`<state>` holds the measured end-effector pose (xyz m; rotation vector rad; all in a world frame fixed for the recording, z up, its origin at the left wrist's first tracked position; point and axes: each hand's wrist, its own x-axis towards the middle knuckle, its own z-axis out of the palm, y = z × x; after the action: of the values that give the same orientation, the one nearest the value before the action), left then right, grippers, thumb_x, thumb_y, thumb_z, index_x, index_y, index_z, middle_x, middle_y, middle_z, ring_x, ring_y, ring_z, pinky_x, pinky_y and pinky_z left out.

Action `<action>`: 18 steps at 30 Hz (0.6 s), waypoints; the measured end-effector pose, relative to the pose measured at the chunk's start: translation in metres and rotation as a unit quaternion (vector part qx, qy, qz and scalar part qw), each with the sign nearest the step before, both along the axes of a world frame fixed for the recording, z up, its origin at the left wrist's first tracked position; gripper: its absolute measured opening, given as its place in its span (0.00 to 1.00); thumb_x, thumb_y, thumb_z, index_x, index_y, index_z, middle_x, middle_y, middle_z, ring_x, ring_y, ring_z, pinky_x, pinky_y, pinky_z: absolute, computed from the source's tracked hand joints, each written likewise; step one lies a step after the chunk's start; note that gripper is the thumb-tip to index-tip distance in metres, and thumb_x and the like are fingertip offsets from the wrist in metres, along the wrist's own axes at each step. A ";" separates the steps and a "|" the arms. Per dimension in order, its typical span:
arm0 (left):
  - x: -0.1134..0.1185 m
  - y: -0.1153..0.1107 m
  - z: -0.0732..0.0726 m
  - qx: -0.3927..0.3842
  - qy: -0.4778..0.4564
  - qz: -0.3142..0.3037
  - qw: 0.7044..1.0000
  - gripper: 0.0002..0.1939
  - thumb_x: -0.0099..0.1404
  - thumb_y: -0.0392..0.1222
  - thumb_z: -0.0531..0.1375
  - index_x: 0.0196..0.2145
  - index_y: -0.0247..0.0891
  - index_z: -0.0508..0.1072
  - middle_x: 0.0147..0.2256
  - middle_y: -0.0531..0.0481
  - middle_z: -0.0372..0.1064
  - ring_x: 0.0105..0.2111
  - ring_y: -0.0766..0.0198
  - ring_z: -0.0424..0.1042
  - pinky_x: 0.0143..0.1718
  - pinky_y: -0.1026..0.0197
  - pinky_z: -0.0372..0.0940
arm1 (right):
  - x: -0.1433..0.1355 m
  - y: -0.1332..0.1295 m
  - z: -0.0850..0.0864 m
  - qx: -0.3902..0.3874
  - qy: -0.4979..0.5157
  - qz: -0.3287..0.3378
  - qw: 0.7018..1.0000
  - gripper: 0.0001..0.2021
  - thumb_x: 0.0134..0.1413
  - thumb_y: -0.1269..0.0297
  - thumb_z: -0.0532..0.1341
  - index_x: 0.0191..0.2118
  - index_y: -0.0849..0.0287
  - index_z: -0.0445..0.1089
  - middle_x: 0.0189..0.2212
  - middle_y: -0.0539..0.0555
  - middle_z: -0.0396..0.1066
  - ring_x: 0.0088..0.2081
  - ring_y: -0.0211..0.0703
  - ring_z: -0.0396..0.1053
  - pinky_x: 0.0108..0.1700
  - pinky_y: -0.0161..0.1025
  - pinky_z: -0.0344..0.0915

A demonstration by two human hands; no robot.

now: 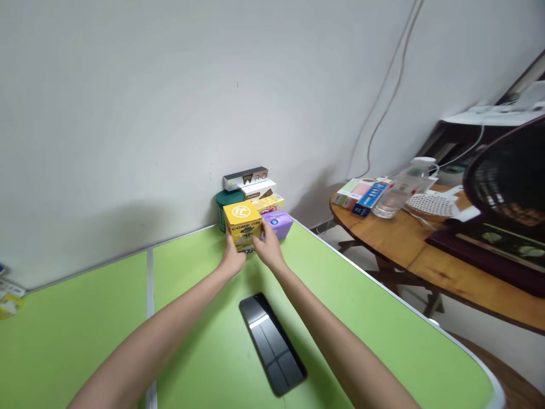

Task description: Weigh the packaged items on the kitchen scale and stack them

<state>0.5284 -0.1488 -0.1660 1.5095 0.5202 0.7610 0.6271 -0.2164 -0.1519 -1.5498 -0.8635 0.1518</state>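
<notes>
Both my hands clasp a yellow box (242, 218) printed "COME ON", my left hand (232, 258) on its left side and my right hand (269, 247) on its right. Behind the box stands a dark green canister (229, 198), partly hidden. A long "R+O" box (246, 179) lies on top of the group, with a white and brown box (259, 190) below it. Under that shows a yellow and red box (272, 203). A purple soft pack (279, 224) sits just right of my right hand. The yellow box hides parts of these things.
A black smartphone (272, 343) lies on the green table (191, 335) between my forearms. White wall rises behind. To the right, a wooden table (383, 241) bears small boxes (361, 196), a clear bottle (398, 190) and a dark fan (511, 170). Some packets (11, 298) lie at the far left.
</notes>
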 end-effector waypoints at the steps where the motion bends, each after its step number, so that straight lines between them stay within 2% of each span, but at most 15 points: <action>1: -0.006 -0.003 -0.001 -0.006 0.005 0.000 1.000 0.48 0.46 0.19 0.54 0.63 0.31 0.38 0.58 0.34 0.57 0.55 0.52 0.61 0.56 0.50 0.56 | -0.007 -0.004 0.000 0.001 -0.007 0.005 1.000 0.26 0.38 0.72 0.54 0.50 0.59 0.61 0.49 0.60 0.67 0.52 0.54 0.63 0.57 0.54 0.58; 5: -0.053 -0.014 0.002 -0.021 0.025 0.013 0.999 0.45 0.44 0.19 0.51 0.61 0.37 0.47 0.56 0.40 0.61 0.53 0.56 0.63 0.56 0.53 0.57 | -0.048 -0.025 0.002 0.004 -0.011 0.044 0.999 0.24 0.42 0.70 0.55 0.50 0.58 0.60 0.48 0.60 0.64 0.52 0.53 0.62 0.55 0.54 0.60; 8: -0.106 -0.024 0.018 -0.034 0.023 0.009 0.999 0.45 0.44 0.20 0.50 0.61 0.39 0.47 0.54 0.42 0.63 0.51 0.58 0.66 0.55 0.52 0.59 | -0.092 -0.041 0.013 0.000 0.018 0.109 0.994 0.23 0.45 0.69 0.56 0.51 0.55 0.57 0.49 0.59 0.61 0.54 0.51 0.61 0.53 0.53 0.63; 11: -0.172 -0.038 0.048 -0.035 0.032 -0.026 0.999 0.45 0.45 0.21 0.49 0.62 0.38 0.46 0.56 0.42 0.62 0.53 0.58 0.65 0.56 0.52 0.59 | -0.143 -0.059 0.032 -0.017 0.051 0.187 0.981 0.22 0.49 0.67 0.56 0.52 0.53 0.56 0.51 0.58 0.59 0.56 0.50 0.59 0.54 0.52 0.64; 14: -0.246 -0.056 0.079 -0.024 0.084 -0.029 0.996 0.44 0.48 0.23 0.49 0.63 0.41 0.44 0.61 0.46 0.54 0.59 0.57 0.56 0.60 0.51 0.52 | -0.196 -0.079 0.054 -0.028 0.058 0.254 0.965 0.22 0.53 0.67 0.56 0.54 0.51 0.54 0.53 0.57 0.58 0.58 0.48 0.56 0.56 0.51 0.63; 16: -0.294 -0.073 0.089 -0.018 0.132 0.003 0.991 0.44 0.51 0.24 0.49 0.64 0.43 0.42 0.64 0.50 0.47 0.63 0.58 0.48 0.63 0.50 0.44 | -0.230 -0.092 0.063 -0.030 0.052 0.297 0.953 0.22 0.55 0.66 0.55 0.55 0.50 0.53 0.53 0.56 0.57 0.58 0.47 0.56 0.57 0.50 0.63; 18: -0.336 -0.091 0.087 -0.019 0.169 0.040 0.985 0.43 0.53 0.25 0.49 0.64 0.44 0.41 0.65 0.51 0.42 0.64 0.58 0.43 0.64 0.49 0.40 | -0.260 -0.102 0.066 -0.028 0.039 0.333 0.942 0.22 0.57 0.66 0.54 0.57 0.48 0.51 0.54 0.56 0.56 0.58 0.46 0.57 0.58 0.50 0.62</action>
<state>0.1921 -0.2395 -0.0786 1.5971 0.8491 0.5537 0.3668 -0.3188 -0.0864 -1.2390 -1.3011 0.7260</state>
